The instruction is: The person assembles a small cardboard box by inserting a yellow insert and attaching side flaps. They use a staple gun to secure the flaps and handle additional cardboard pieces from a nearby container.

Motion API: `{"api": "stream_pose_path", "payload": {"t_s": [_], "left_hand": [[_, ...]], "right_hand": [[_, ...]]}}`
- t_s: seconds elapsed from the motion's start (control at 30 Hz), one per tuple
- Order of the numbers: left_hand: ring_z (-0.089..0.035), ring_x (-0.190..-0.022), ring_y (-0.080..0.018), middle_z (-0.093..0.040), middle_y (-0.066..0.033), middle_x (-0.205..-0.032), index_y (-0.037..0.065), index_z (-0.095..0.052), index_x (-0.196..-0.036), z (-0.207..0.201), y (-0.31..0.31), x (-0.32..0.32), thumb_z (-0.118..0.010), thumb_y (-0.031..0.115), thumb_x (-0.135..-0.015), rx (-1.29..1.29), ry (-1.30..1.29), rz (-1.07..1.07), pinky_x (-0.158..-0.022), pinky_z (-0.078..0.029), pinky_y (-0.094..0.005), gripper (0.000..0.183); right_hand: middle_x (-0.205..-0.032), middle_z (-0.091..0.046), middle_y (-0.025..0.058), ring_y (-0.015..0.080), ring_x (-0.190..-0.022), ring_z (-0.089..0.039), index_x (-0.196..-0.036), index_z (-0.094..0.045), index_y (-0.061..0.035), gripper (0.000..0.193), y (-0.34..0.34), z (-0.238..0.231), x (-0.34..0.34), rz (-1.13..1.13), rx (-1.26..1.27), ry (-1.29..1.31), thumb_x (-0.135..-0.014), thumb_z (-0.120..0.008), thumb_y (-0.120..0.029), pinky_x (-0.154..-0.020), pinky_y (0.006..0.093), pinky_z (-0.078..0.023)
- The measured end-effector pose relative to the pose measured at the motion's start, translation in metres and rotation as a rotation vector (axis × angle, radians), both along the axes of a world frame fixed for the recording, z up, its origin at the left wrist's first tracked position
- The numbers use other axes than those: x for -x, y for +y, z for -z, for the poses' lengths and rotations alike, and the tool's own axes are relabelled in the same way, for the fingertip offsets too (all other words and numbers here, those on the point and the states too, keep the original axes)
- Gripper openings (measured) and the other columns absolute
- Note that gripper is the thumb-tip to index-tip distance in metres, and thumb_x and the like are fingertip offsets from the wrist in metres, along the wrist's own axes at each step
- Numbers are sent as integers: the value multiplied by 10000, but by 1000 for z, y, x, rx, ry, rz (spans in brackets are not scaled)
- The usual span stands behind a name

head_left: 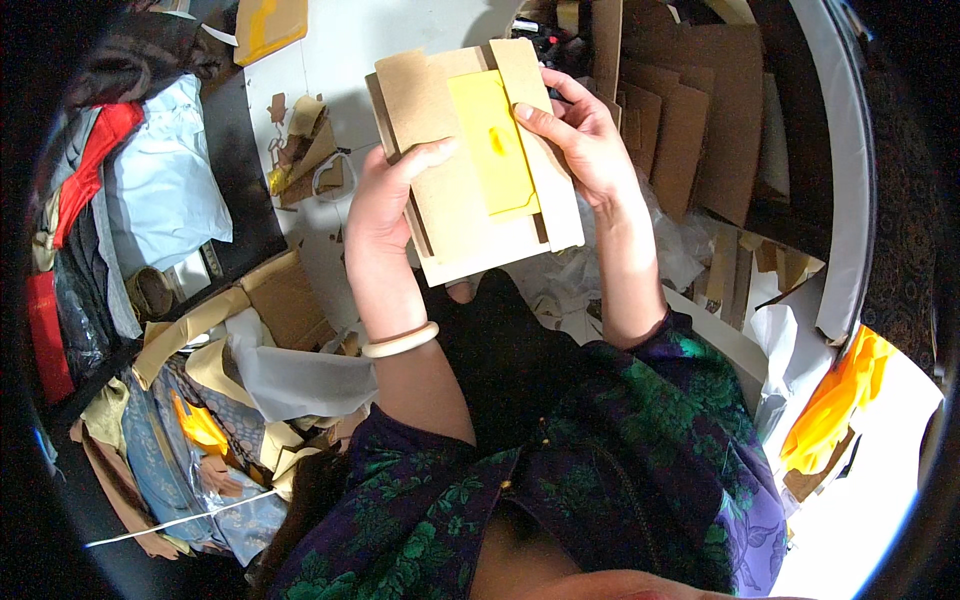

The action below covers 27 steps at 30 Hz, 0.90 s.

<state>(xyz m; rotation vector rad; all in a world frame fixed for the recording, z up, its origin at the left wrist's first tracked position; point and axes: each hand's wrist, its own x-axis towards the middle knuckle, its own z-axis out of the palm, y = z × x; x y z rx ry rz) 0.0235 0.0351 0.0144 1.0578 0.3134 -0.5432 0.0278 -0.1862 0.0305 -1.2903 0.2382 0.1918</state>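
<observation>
Up in front of me is a flat rectangular tan cardboard piece [437,205], slightly tilted, with strips folded in from its left and right sides. A bright yellow panel [505,170] shows between those strips. My left hand [382,195] is closed on the left edge, thumb lying over the tan strip and fingers hidden behind. On the opposite edge my right hand [592,142] grips the piece, with its thumb across the right strip beside the yellow panel. A cream bangle [400,341] circles my left wrist.
Upright brown cardboard sheets [725,120] lean at the right. Cardboard scraps [308,150] litter the white surface [385,35] beyond my left hand. A box of paper and fabric scraps [215,420] stands lower left, below a pale blue plastic bag [165,165]. Orange material [835,400] lies lower right.
</observation>
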Motion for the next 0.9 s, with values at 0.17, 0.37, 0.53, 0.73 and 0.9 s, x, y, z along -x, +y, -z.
{"api": "stream_pose_path", "payload": {"t_s": [0.17, 0.37, 0.53, 0.73, 0.9], "left_hand": [[-684, -968, -225, -691, -140, -1098, -55, -623, -1200, 10, 14, 3, -821, 144, -764, -15, 30, -93, -864, -548, -348, 519], [-647, -1051, -262, -640, -151, -1164, -28, -556, -1268, -25, 23, 27, -724, 136, -802, -162, -15, -294, -945, -516, -375, 522], [-638, -1079, -269, -627, -163, -1188, -29, -522, -1317, -38, 15, 30, -682, 143, -812, 1, -16, -300, -961, -511, -379, 557], [-588, -1188, -282, -576, -175, -1321, -41, -516, -1341, -24, 6, 33, -599, 321, -897, -191, -52, -355, -1046, -446, -386, 579], [-570, -1223, -275, -573, -167, -1339, -38, -521, -1341, -12, 20, 31, -608, 323, -894, -145, 22, -369, -1062, -434, -393, 582]], "right_hand": [[-967, -735, 88, 141, -840, -707, -1283, -590, -50, 463, 19, 8, 6, 64, 62, -6, -864, -779, -99, -768, 283, -580], [-1099, -649, 132, 186, -947, -690, -1398, -456, -35, 611, 54, 18, 11, 80, 102, -195, -900, -766, -205, -768, 295, -580], [-1259, -586, 163, 191, -1065, -637, -1431, -392, -10, 653, 61, 18, 19, 1, 197, -299, -928, -729, -253, -871, 320, -563], [-1215, -623, 177, 212, -1033, -661, -1437, -377, -16, 663, 54, 10, 24, 63, 110, -242, -921, -723, -249, -829, 334, -574], [-1207, -633, 113, 189, -1095, -623, -1438, -423, -19, 501, 34, 33, 16, 154, -52, -184, -1040, -544, -298, -928, 345, -526]]}}
